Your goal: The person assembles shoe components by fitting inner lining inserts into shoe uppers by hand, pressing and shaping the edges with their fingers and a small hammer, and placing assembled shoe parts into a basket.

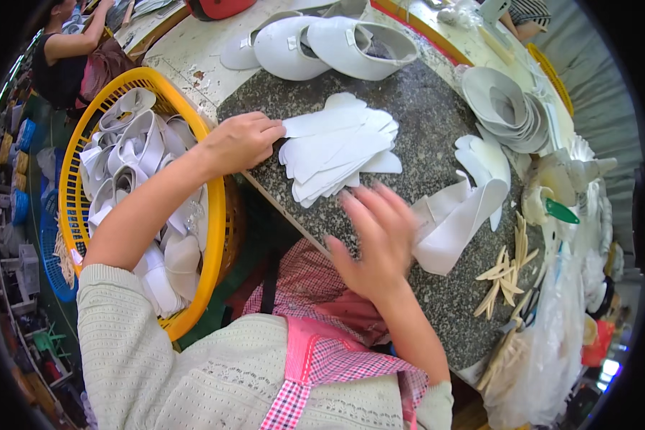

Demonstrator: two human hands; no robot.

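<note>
Knit sweater (222, 373) nearest, left hand (240, 140) pinches a white piece (312, 125), right hand (381, 240) splayed, empty.

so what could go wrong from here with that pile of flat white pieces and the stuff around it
The loose, overlapping pile of flat white pieces could slide apart where the left hand touches its edge. The right hand, open and blurred, might bump the bent white piece beside it. The left forearm crosses the yellow plastic basket and may brush the curled white pieces heaped inside.
</note>
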